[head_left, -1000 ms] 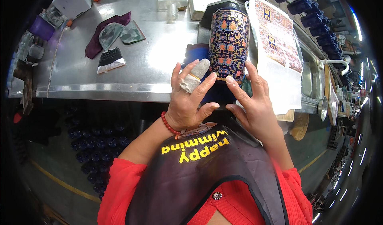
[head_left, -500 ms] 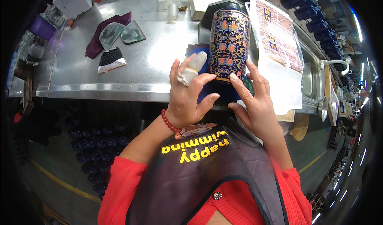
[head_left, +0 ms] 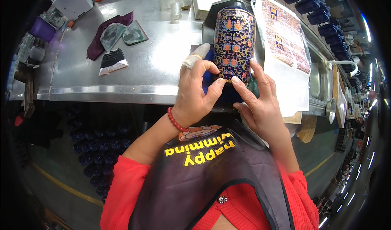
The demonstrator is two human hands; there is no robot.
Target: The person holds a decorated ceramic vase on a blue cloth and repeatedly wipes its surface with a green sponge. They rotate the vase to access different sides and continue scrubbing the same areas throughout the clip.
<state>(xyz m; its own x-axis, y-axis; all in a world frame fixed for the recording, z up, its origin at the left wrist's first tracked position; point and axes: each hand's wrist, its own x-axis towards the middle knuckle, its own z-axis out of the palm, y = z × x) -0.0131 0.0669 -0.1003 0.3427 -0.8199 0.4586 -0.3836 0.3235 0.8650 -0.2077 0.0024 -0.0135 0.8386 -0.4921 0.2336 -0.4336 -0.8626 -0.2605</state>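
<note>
At the tabletop's (head_left: 150, 67) near edge, left hand's (head_left: 194, 87) thumb just moved up to the patterned vase (head_left: 234, 42)
From here I see the vase lying with its near end between both hands: left thumb and forefinger now narrow by its gold band (head_left: 228, 81) (can't tell if pinching), right hand (head_left: 262, 101) spread wide, so I'd guess edge work's getting finer

patterned jar (head_left: 233, 44): underside hidden | white box (head_left: 208, 0), clear container (head_left: 175, 0): cut by top edge
</note>
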